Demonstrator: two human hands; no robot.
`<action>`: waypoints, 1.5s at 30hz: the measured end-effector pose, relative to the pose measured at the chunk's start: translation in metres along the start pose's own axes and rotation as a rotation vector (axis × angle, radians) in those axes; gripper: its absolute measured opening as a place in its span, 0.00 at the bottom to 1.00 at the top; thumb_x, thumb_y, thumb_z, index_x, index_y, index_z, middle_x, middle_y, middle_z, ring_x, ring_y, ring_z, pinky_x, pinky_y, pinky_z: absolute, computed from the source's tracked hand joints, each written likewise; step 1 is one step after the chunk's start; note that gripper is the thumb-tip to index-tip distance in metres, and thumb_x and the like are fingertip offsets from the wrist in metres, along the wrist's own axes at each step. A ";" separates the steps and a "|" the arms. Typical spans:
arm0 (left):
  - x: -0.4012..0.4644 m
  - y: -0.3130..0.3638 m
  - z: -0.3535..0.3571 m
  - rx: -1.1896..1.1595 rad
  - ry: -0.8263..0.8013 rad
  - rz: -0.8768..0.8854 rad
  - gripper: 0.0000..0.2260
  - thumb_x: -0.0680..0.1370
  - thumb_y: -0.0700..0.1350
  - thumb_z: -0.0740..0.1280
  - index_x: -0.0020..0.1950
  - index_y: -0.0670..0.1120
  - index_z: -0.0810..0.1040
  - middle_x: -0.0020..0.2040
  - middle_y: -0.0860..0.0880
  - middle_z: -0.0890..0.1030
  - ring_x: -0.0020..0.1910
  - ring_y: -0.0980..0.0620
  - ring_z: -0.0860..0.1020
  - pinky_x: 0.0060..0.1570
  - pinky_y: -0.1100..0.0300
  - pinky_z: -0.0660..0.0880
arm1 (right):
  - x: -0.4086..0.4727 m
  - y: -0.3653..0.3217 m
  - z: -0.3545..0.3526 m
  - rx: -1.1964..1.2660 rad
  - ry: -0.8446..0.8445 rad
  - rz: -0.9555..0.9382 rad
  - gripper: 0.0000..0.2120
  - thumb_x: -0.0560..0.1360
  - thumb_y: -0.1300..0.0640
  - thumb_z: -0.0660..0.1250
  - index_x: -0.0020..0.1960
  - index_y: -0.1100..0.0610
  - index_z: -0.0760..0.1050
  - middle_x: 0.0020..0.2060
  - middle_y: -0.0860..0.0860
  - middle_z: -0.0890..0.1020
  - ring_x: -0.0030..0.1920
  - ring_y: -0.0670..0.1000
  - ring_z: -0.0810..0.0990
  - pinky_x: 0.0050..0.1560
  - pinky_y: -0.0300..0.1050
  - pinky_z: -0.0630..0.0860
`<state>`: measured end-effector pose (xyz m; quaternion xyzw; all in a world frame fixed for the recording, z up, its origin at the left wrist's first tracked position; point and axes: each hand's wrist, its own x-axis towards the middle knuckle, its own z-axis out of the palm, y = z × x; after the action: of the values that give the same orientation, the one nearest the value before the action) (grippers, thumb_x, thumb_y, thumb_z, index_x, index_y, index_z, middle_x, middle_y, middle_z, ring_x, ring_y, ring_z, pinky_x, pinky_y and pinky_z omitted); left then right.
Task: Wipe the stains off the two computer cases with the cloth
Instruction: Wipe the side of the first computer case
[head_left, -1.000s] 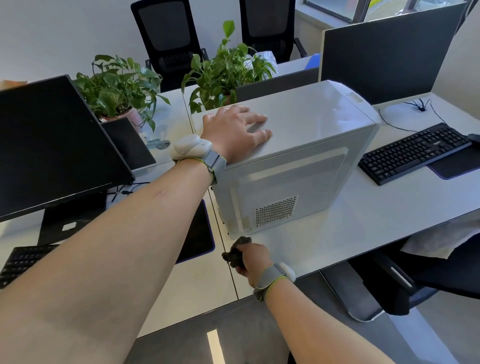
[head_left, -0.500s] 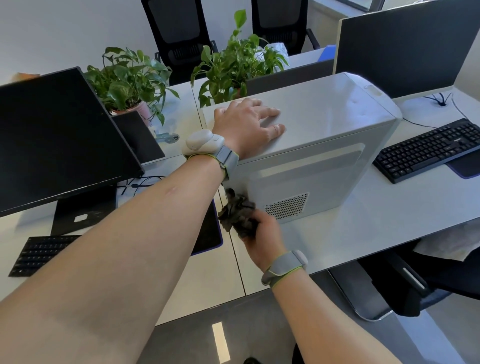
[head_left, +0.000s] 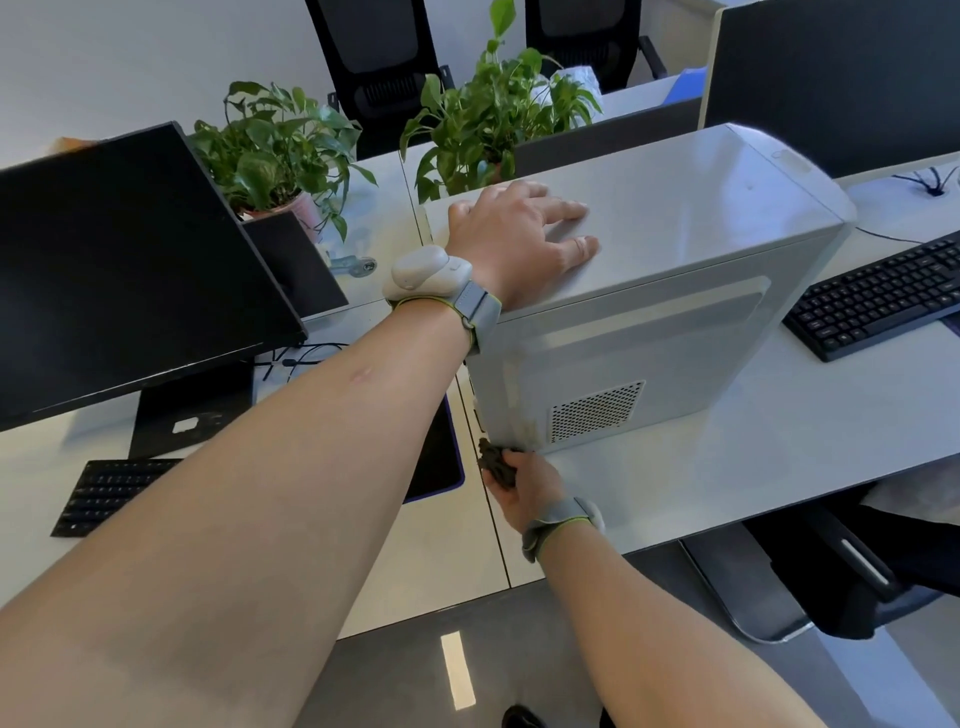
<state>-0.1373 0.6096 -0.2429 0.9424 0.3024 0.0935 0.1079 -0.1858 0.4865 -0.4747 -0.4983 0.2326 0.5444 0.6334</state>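
1. Grey metal computer case (head_left: 649, 291) stands upright on the white worktop (head_left: 779, 441), between a monitor (head_left: 104, 270) and a black keyboard (head_left: 883, 296).
2. Left hand (head_left: 511, 241) lies flat, fingers spread, on the case's top panel, steadying it.
3. Right hand (head_left: 527, 486) grips a dark, crumpled cloth (head_left: 496, 462) against the case's lower near corner, beside the vent grille (head_left: 595, 410), where brownish streaks show.
4. Judged rigid, fairly heavy and smooth-sided, the case is best braced from above; the soft cloth conforms to corners.
5. Open worktop lies to the right; the near edge is close, and a mouse pad (head_left: 436, 457) sits just left.
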 end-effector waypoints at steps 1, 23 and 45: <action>0.000 0.001 0.000 0.003 -0.001 0.003 0.23 0.77 0.71 0.60 0.71 0.69 0.73 0.78 0.56 0.68 0.77 0.49 0.63 0.72 0.43 0.55 | -0.001 -0.003 0.002 0.000 0.008 0.008 0.13 0.82 0.66 0.62 0.66 0.63 0.74 0.57 0.62 0.81 0.52 0.60 0.82 0.39 0.45 0.81; 0.001 -0.001 0.001 0.001 -0.003 0.002 0.24 0.76 0.72 0.59 0.71 0.69 0.73 0.77 0.56 0.68 0.76 0.49 0.64 0.72 0.42 0.56 | -0.024 -0.002 -0.059 -0.125 0.072 0.034 0.17 0.76 0.68 0.57 0.59 0.63 0.79 0.39 0.59 0.84 0.34 0.55 0.78 0.30 0.42 0.72; 0.002 0.000 0.001 -0.017 0.005 0.005 0.23 0.77 0.71 0.60 0.71 0.68 0.74 0.77 0.56 0.68 0.76 0.49 0.63 0.72 0.43 0.54 | 0.006 -0.026 -0.039 -0.402 0.147 0.051 0.09 0.81 0.66 0.61 0.43 0.64 0.75 0.31 0.61 0.80 0.28 0.55 0.79 0.31 0.42 0.72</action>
<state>-0.1359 0.6108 -0.2439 0.9420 0.2996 0.0987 0.1148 -0.1506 0.4576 -0.4856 -0.6471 0.1775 0.5576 0.4887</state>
